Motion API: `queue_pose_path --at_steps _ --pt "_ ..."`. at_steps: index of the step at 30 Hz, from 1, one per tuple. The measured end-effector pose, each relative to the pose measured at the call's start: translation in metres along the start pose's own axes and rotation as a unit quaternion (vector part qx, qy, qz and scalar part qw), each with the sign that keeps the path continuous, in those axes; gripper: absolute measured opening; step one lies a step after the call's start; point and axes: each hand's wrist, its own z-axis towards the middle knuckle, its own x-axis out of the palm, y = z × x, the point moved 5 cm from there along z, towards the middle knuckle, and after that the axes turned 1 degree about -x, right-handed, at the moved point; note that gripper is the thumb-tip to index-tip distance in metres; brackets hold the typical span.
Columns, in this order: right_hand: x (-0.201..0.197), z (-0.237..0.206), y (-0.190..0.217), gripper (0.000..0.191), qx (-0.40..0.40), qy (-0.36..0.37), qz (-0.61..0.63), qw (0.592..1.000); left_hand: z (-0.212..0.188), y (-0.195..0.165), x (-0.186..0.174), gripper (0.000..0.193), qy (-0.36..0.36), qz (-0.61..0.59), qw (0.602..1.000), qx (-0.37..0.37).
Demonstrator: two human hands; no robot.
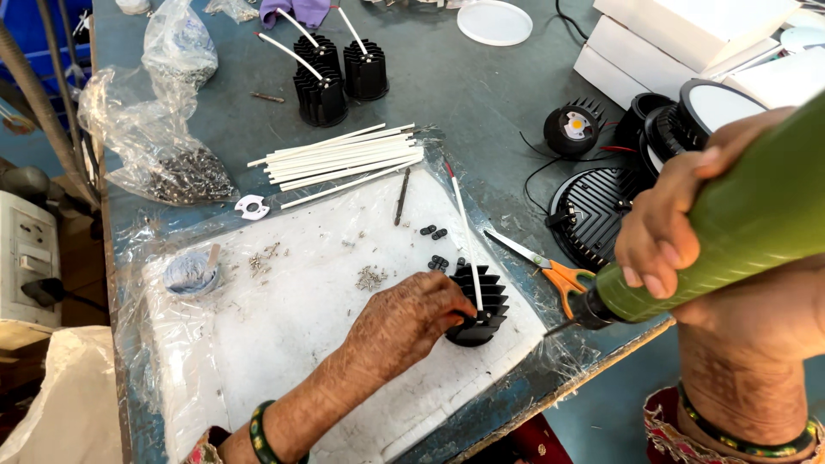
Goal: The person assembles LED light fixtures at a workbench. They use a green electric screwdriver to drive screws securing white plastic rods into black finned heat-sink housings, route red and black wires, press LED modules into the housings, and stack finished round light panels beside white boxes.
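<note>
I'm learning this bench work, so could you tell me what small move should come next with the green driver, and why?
Probably bring the green driver in the right hand leftward until its bit meets the black finned heat sink. The left hand already steadies that heat sink on the white board, while the bit points at it from beside the orange scissors, not yet touching.

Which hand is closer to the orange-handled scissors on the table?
Right. The right hand, gripping the green power screwdriver, is just right of the scissors. The left hand rests on the black finned heat sink, further to their left.
</note>
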Motion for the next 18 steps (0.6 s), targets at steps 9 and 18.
queue_pose_path --at_steps 9,18 --pt "0.033 0.002 -0.013 0.057 -0.059 0.061 0.104 0.991 0.001 0.009 -0.001 0.041 0.068 -0.102 0.99 -0.077" --pt "0.037 0.004 -0.028 0.062 -0.065 0.064 0.083 0.992 -0.002 0.019 0.005 0.04 0.057 -0.058 0.997 -0.001"
